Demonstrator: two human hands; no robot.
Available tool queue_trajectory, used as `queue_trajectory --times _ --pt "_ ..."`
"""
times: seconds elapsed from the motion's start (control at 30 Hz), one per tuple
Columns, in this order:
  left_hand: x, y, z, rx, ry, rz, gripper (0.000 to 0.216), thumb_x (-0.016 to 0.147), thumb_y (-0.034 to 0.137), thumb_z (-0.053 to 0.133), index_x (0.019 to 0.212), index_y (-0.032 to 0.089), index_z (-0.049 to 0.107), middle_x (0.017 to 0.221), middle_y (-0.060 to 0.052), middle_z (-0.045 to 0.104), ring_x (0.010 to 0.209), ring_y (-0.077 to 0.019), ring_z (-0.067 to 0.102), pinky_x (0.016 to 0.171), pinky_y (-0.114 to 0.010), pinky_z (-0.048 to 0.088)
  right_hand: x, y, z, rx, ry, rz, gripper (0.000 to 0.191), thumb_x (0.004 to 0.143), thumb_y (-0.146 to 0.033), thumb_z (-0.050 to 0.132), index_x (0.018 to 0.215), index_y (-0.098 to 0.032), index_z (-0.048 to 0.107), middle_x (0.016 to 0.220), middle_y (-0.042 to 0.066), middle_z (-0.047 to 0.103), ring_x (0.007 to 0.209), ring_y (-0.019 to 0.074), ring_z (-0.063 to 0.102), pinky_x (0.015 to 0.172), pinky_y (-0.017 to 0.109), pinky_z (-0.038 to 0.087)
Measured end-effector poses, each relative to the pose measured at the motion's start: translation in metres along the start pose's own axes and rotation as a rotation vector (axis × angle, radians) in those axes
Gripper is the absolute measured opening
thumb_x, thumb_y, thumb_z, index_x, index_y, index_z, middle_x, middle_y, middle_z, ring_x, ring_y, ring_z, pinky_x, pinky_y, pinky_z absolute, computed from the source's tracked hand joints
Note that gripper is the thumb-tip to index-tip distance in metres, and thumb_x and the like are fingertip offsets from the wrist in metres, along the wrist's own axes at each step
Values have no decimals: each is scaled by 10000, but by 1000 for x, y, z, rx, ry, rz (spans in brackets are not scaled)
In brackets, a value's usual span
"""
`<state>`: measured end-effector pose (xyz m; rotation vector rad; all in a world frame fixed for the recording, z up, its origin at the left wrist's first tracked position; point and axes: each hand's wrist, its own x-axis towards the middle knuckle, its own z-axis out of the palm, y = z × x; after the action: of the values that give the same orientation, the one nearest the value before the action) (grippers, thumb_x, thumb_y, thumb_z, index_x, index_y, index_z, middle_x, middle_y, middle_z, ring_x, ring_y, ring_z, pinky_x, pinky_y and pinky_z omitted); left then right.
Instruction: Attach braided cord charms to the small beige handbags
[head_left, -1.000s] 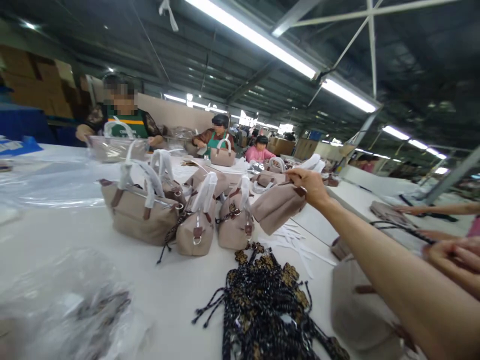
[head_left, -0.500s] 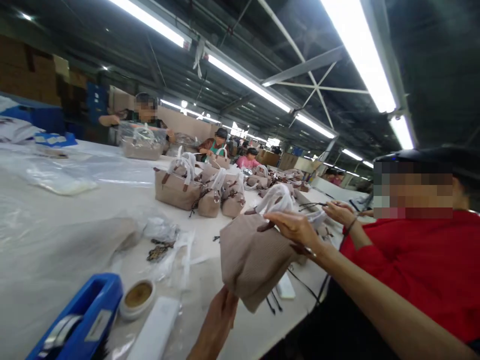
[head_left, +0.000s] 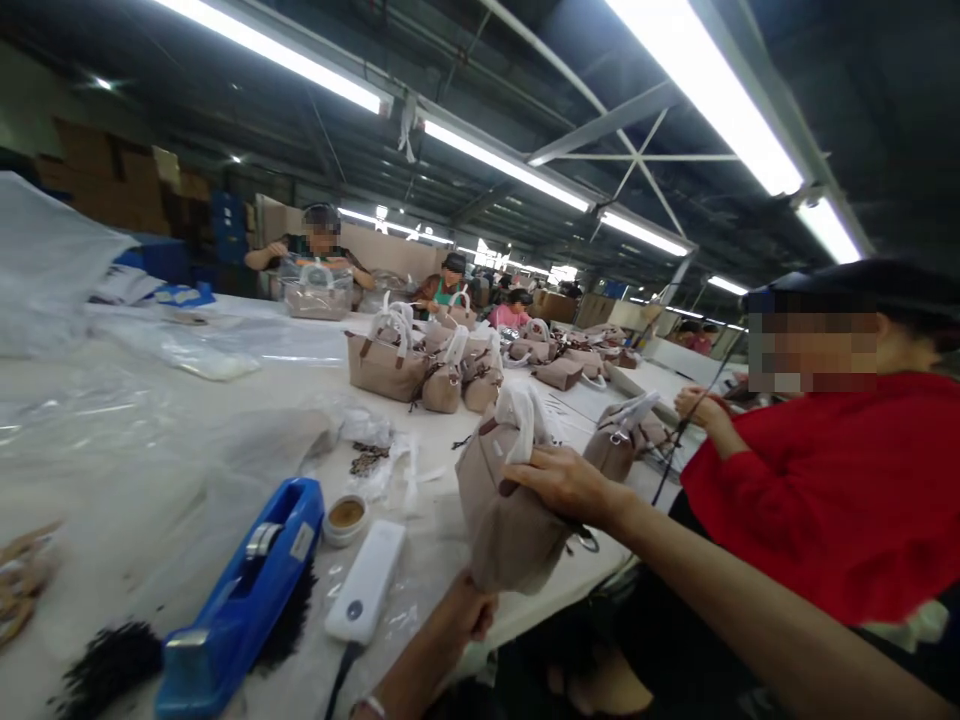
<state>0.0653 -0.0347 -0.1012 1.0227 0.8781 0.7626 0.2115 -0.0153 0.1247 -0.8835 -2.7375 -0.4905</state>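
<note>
A beige handbag [head_left: 499,525] with brown trim and white-wrapped handles [head_left: 519,415] is held tilted above the front edge of the table. My right hand [head_left: 570,482] grips its upper side by the brown trim, fingers closed. Beneath it, my left hand [head_left: 472,605] has its fingers curled against the lower corner of the bag; part of them is hidden by the bag. A metal ring [head_left: 589,542] hangs below my right wrist. Just behind stands a second beige handbag [head_left: 611,450].
Left of the bag lie a white device with a cable [head_left: 367,580], a small round tub [head_left: 346,518], a blue tape dispenser [head_left: 247,590] and black bristly bundles [head_left: 112,665]. More handbags [head_left: 386,365] stand farther back. A co-worker in red [head_left: 817,490] is close on the right.
The view has shifted, bringing more of the tape dispenser into sight. The handbag has turned more upright in my hands, and my left hand remains at its bottom.
</note>
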Motion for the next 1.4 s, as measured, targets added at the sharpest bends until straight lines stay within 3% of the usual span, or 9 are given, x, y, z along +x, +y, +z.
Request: queue_trajectory --times 0.13,0.3,0.53,0.63,0.73,0.87,1.13,1.23,1.4 --pt "35 11 -2 74 136 34 232 702 406 587 709 224 443 427 113 306 364 -63 239 399 -224 155 18 24 18 233 77 154 317 941 -136 446 1033 -256 724 919 10 755 838 143 689 784 233 518" --pt "26 -2 -12 208 47 -26 231 672 360 666 632 200 504 369 89 331 341 -78 279 398 -239 178 21 25 61 411 -8 377 231 876 -172 568 888 -294 764 864 -35 762 823 155 707 800 256 535" --pt "14 11 -25 250 41 -1 186 761 385 578 760 199 571 438 73 373 362 -106 313 403 -270 225 -39 -23 86 248 263 533 261 867 -209 602 1101 -273 699 1220 73 649 1174 262 575 1024 457 456" --pt "16 20 -25 252 84 17 181 786 388 553 772 208 559 453 68 369 381 -112 325 419 -279 243 -62 -39 103 183 390 689 439 833 -233 643 1266 -274 591 1341 101 565 1275 317 486 1072 564 391" --pt "20 24 -24 260 93 16 205 788 412 546 773 207 539 472 76 376 396 -103 342 424 -257 255 -71 -38 122 260 415 802 577 814 -225 645 1366 -290 490 1376 103 526 1268 311 499 1038 546 446" --pt "28 18 -22 269 54 29 308 767 489 547 850 193 540 469 101 381 375 -82 324 404 -227 244 -65 -17 138 352 446 815 497 833 -180 595 1311 -302 542 1345 85 548 1248 279 525 1043 511 451" --pt "35 1 -33 -23 28 62 428 575 426 736 854 170 538 643 32 583 589 -130 580 583 -263 457 -42 6 149 369 450 800 537 830 -172 601 1350 -270 505 1389 104 497 1292 274 471 1085 486 409" --pt "30 7 -40 -94 60 42 457 585 473 750 859 154 573 729 -16 647 682 -159 633 684 -307 511 -45 -5 138 280 511 813 559 844 -210 616 1380 -260 466 1425 123 460 1325 302 425 1097 543 373" --pt "22 14 -42 -33 41 1 500 665 612 651 828 144 586 658 -13 625 588 -152 625 591 -288 513 -74 -47 124 216 711 831 396 902 -200 554 1285 -297 536 1262 105 588 1213 292 535 1043 544 431"
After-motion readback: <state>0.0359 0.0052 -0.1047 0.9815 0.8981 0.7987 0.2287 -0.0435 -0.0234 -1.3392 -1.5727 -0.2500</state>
